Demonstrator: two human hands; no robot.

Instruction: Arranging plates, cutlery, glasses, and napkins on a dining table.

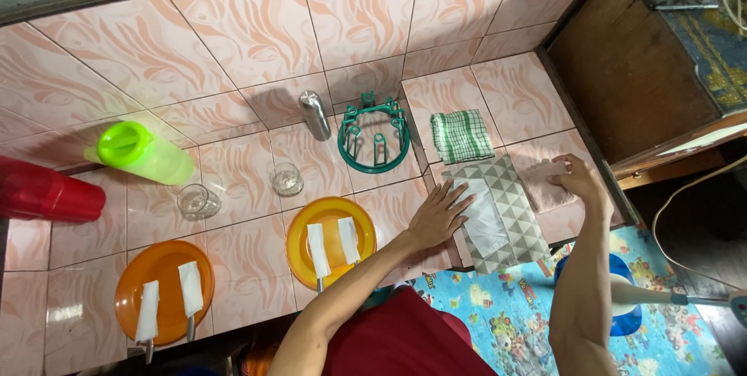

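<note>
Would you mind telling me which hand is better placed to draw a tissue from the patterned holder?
Probably the left hand: it rests on the tissue holder. The right hand lies on the pink cloth.

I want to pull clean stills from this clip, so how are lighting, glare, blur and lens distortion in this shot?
Head view: even, soft light with faint shadows; a small glare patch on the tiled counter at lower left; left hand and right hand are sharp, without motion blur; the wide lens bows the counter's back edge.

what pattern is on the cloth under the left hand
Grey and white triangles on the flat fabric cloth, with a plain white patch in the middle; head view.
</note>
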